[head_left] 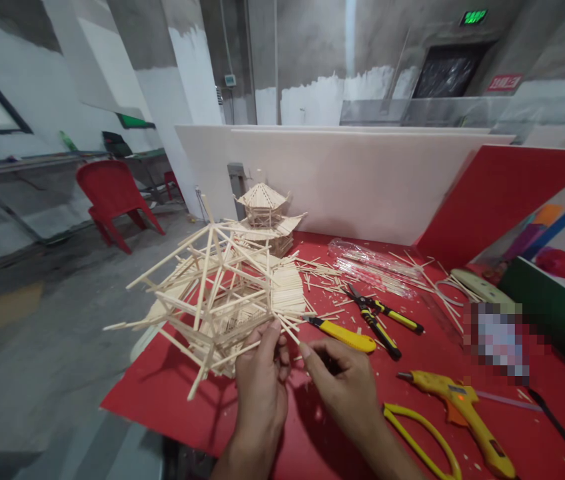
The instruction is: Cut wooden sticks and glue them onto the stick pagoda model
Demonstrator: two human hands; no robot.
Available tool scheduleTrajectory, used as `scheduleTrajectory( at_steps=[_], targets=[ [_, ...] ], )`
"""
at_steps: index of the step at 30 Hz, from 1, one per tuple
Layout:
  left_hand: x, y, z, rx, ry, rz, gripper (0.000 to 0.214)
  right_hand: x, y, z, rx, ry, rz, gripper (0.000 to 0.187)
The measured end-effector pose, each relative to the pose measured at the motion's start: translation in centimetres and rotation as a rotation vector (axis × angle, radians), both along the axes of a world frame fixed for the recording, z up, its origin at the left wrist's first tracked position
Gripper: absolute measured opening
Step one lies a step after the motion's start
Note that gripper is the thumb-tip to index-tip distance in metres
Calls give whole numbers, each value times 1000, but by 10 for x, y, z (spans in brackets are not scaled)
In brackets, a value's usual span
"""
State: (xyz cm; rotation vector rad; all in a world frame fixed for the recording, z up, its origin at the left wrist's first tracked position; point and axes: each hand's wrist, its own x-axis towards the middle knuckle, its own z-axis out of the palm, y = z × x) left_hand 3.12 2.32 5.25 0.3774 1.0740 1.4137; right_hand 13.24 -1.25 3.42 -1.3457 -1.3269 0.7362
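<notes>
A red table [172, 393] is standing in a bare concrete room, a red chair [112, 197] sitting off to the left; sticks, a yellow glue gun [462, 410] and a finished stick pagoda [265, 217] are lying on it. The left hand [261, 380] is gripping the stick framework [217, 293] from below, holding it tilted above the table's left edge; the right hand [340, 383] is pinching a thin stick [290, 331] at the framework's right side.

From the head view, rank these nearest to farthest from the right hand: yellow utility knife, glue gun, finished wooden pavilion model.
1. Yellow utility knife, just above the right hand.
2. Glue gun, on the table to its right.
3. Finished pavilion model, far back by the white wall.
</notes>
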Motion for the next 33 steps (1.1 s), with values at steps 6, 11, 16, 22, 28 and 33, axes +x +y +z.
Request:
scheduleTrajectory(
  at_steps=[6, 11, 16, 22, 28, 33],
  targets=[
    [-2, 2, 0, 12, 39, -16, 35, 0, 0, -1, 9, -8, -7, 28],
    [-3, 2, -1, 20, 22, -20, 34, -1, 0, 1, 30, -7, 17, 27],
    [-3, 1, -2, 25, 21, -38, 33, -1, -1, 6, 50, -7, 43, 27],
    [-2, 1, -3, 21, 8, -36, 34, 0, 0, 7, 22, 7, 65, 26],
    [-2, 2, -2, 16, 8, -36, 34, 1, 3, 5, 1, -3, 65, 24],
    [-3, 3, -2, 41, 14, -45, 31, 1, 7, 7, 29, -30, 76, 24]
  ],
)
